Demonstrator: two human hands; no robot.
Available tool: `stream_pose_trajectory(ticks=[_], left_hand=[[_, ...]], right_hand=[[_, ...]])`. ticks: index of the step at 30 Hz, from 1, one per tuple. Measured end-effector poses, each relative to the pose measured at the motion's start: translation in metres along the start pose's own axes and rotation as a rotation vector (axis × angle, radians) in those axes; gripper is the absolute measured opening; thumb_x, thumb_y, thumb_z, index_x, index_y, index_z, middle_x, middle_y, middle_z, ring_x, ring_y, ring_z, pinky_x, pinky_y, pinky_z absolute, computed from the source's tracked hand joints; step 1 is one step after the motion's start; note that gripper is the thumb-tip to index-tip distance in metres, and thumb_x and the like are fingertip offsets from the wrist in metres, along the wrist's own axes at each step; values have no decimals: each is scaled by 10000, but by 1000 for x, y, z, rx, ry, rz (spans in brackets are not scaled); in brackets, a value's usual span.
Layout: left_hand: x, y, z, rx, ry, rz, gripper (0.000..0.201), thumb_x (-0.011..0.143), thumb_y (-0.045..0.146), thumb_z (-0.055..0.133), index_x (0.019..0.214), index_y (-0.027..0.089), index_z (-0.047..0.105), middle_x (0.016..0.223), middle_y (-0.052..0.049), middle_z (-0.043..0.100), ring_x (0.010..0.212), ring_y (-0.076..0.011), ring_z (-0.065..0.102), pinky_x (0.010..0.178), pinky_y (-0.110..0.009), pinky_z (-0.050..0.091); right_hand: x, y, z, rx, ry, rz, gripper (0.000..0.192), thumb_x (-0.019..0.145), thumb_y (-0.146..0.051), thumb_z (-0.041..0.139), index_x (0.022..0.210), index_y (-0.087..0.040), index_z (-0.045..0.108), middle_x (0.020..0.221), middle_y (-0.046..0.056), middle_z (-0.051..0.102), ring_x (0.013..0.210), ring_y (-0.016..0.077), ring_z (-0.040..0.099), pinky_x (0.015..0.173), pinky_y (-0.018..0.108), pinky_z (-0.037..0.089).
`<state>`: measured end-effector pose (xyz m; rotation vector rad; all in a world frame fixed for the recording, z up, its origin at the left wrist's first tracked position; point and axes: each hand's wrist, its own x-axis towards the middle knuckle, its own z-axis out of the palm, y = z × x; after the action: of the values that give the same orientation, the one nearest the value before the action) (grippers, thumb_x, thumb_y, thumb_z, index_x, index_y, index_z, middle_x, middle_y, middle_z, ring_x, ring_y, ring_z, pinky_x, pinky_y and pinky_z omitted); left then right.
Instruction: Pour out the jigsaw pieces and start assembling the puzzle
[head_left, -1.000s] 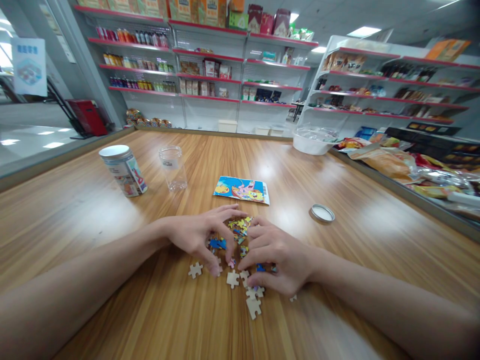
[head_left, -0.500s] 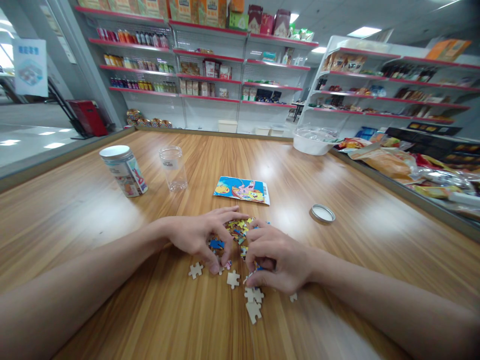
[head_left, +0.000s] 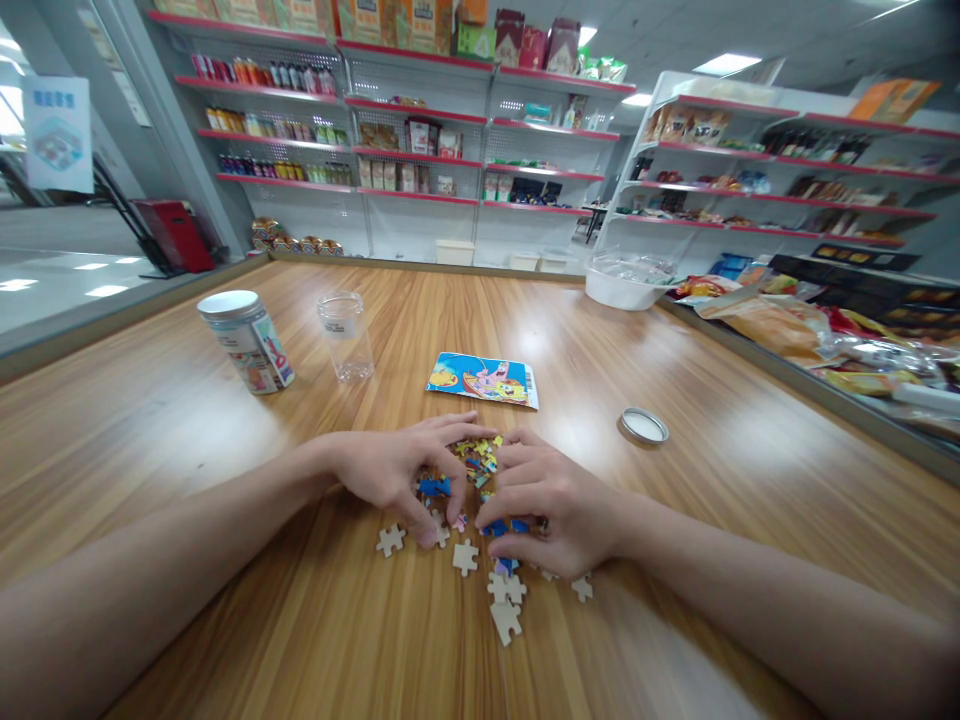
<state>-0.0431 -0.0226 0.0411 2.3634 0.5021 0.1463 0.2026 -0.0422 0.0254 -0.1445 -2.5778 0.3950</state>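
Coloured jigsaw pieces [head_left: 476, 462] lie in a loose pile between my two hands. My left hand [head_left: 409, 475] rests over the pile's left side, fingers apart. Its thumb touches a pale, face-down jigsaw piece [head_left: 439, 529], and a blue piece [head_left: 435, 487] shows inside the curve of thumb and forefinger. On the right, my right hand [head_left: 551, 505] is spread above blue pieces [head_left: 495, 528], thumb and forefinger apart; its palm hides some of them. Closer to me are plain-backed pieces [head_left: 466, 558], two of them touching or overlapping [head_left: 506, 620].
Beyond the hands lies a picture card [head_left: 484, 381] with cartoon figures. A lidded jar [head_left: 247, 342] and an open clear jar [head_left: 346, 338] stand at left. At right are a round lid [head_left: 643, 426], a white basin [head_left: 626, 285] and packaged goods [head_left: 795, 325]. Shelves line the back.
My right thumb and forefinger have parted, and a blue piece now shows below them. My left forefinger has moved slightly right, away from the thumb, uncovering the pale piece.
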Motion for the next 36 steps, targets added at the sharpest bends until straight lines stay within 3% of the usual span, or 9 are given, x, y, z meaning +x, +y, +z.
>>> stream_pose_trajectory(ticks=[6, 12, 17, 21, 27, 32, 36], left_hand=[[-1, -4, 2, -30, 29, 3, 282, 676, 431, 857, 885, 262, 772, 1613, 11, 242, 1508, -328, 125, 1235, -507, 69], [1, -5, 3, -32, 34, -1, 237, 689, 421, 851, 865, 281, 778, 1599, 21, 275, 1508, -305, 143, 1235, -481, 96], [1, -4, 2, -34, 31, 16, 287, 682, 416, 858, 892, 249, 756, 1603, -5, 265, 1508, -307, 144, 1236, -478, 105], [1, -4, 0, -73, 59, 42, 345, 673, 406, 866, 927, 222, 721, 1592, -42, 287, 1494, -295, 203, 1224, -463, 185], [0, -6, 1, -63, 71, 35, 256, 703, 401, 847, 866, 230, 748, 1583, -23, 307, 1490, -297, 215, 1227, -466, 178], [0, -6, 1, -71, 90, 43, 246, 694, 391, 854, 855, 233, 754, 1574, -30, 325, 1479, -303, 245, 1216, -464, 214], [0, -5, 0, -58, 79, 37, 283, 691, 404, 855, 897, 241, 749, 1570, -31, 332, 1487, -296, 224, 1224, -473, 185]], right_hand=[[1, -1, 4, -96, -56, -50, 164, 942, -303, 605, 993, -214, 733, 697, 3, 692, 752, 161, 559, 860, 364, 342], [1, -2, 8, -93, -97, -55, 194, 942, -347, 617, 904, -208, 747, 673, 0, 686, 710, 158, 515, 850, 351, 340], [3, -4, 6, -98, -119, -43, 182, 952, -330, 604, 973, -216, 745, 695, 4, 698, 746, 164, 534, 827, 346, 339], [4, -5, 6, -63, -144, 6, 187, 950, -322, 608, 930, -189, 737, 697, 7, 703, 752, 161, 554, 818, 340, 346], [5, -8, 4, -14, -180, 98, 157, 936, -307, 621, 897, -187, 713, 810, 35, 715, 851, 178, 581, 842, 343, 359], [4, -10, 5, 10, -149, 143, 154, 896, -327, 680, 889, -173, 676, 824, 36, 685, 825, 166, 601, 880, 350, 376], [3, -8, 9, -12, -67, 69, 138, 907, -299, 663, 865, -167, 656, 809, 33, 681, 799, 154, 606, 856, 334, 385]])
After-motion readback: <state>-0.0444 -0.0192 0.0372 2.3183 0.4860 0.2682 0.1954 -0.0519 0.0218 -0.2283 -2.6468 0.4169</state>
